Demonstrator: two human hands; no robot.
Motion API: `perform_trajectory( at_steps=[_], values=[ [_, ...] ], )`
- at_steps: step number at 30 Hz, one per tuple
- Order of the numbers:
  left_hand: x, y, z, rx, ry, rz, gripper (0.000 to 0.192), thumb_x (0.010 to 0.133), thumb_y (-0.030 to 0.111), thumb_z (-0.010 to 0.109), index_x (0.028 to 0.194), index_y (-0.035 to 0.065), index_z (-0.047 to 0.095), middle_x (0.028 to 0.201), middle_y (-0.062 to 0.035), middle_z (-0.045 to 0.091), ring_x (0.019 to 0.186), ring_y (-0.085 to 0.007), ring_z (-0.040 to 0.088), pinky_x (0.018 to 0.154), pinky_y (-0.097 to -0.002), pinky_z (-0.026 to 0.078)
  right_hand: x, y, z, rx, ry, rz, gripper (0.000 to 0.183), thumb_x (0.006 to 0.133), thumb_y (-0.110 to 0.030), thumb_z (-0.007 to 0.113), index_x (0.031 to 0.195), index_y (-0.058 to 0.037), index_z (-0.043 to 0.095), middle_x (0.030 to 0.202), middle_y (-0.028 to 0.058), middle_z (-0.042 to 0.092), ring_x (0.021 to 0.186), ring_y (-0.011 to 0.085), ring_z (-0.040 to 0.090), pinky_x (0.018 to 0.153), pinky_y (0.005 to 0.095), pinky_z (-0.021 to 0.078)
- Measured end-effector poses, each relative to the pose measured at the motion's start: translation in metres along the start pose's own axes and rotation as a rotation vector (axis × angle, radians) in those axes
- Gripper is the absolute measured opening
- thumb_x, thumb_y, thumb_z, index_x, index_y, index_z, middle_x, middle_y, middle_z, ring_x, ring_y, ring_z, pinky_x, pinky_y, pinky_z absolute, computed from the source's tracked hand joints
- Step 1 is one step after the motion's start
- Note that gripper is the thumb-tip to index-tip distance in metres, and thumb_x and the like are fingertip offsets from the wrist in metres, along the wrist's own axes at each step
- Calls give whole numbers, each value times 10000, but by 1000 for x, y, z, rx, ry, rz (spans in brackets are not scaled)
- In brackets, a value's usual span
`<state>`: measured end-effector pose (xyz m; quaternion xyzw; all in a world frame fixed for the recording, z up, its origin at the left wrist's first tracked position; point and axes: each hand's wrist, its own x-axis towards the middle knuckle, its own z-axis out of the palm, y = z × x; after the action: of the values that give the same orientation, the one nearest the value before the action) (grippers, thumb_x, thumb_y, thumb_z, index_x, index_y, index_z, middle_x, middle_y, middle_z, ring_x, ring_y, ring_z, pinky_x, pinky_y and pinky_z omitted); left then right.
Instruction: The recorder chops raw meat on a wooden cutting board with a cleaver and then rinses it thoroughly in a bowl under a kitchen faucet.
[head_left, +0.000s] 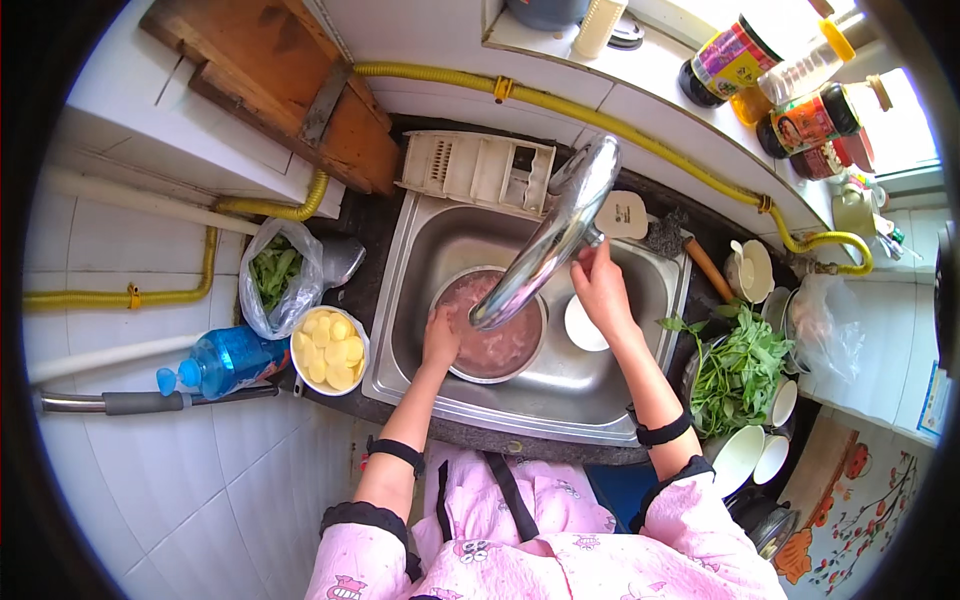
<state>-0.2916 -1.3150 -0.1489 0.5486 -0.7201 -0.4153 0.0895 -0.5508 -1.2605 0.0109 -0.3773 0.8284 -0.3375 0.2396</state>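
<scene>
A metal bowl of cloudy pink water (499, 352) with pale pieces in it, perhaps meat, stands in the stainless steel sink (607, 405). My left hand (442, 337) is at the bowl's left rim; its fingertips are partly in the water, and whether they grip anything is unclear. The chrome faucet (551, 240) arches over the bowl. My right hand (600, 281) is raised to the right of the spout, near the small faucet handle, its fingers partly hidden; contact cannot be made out. Below it, a white round dish (585, 324) lies in the sink.
Left of the sink are a bowl of sliced potatoes (328, 351), a plastic bag of greens (276, 285) and a blue detergent bottle (232, 361). A plastic rack (476, 169) sits behind. Leafy greens (739, 375), white bowls (735, 457) and a wooden-handled scrubber (709, 268) are on the right.
</scene>
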Motion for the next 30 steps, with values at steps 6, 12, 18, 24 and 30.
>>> perform_trajectory(
  at_steps=[6,12,18,24,30],
  values=[
    [17,-7,18,94,29,195,437,686,44,571,1108,58,458,1099,-200,451,1078,-375,410,878,-403,370,-12,59,75,118,-393,-170,421,682,-9,522,1099,-35,464,974,211,535,945,333,531,806,376,432],
    [32,-27,42,-35,-207,44,772,649,233,689,1296,94,292,1235,-232,373,1172,-358,357,962,-387,316,-3,103,158,-46,-660,-187,621,640,31,481,1245,-51,370,1237,210,397,1134,345,404,957,373,337],
    [23,-2,25,-85,-324,-217,803,661,178,671,1315,10,238,1280,-228,362,1200,-301,353,986,-324,287,-16,74,157,191,-775,142,569,652,18,442,1218,-17,396,1219,196,447,1142,296,422,967,340,314],
    [47,-88,85,-500,-25,38,181,735,102,578,896,20,593,861,-123,626,812,-203,594,728,-308,453,-10,130,185,931,-807,382,480,678,59,391,1140,-42,481,1042,113,544,987,204,506,855,300,398],
    [62,-181,111,-703,-40,-50,205,776,120,530,952,22,568,884,-164,606,823,-247,586,730,-327,451,-17,99,163,556,-852,223,309,767,-19,484,1072,-65,497,822,111,594,803,216,584,765,321,461]
  ],
)
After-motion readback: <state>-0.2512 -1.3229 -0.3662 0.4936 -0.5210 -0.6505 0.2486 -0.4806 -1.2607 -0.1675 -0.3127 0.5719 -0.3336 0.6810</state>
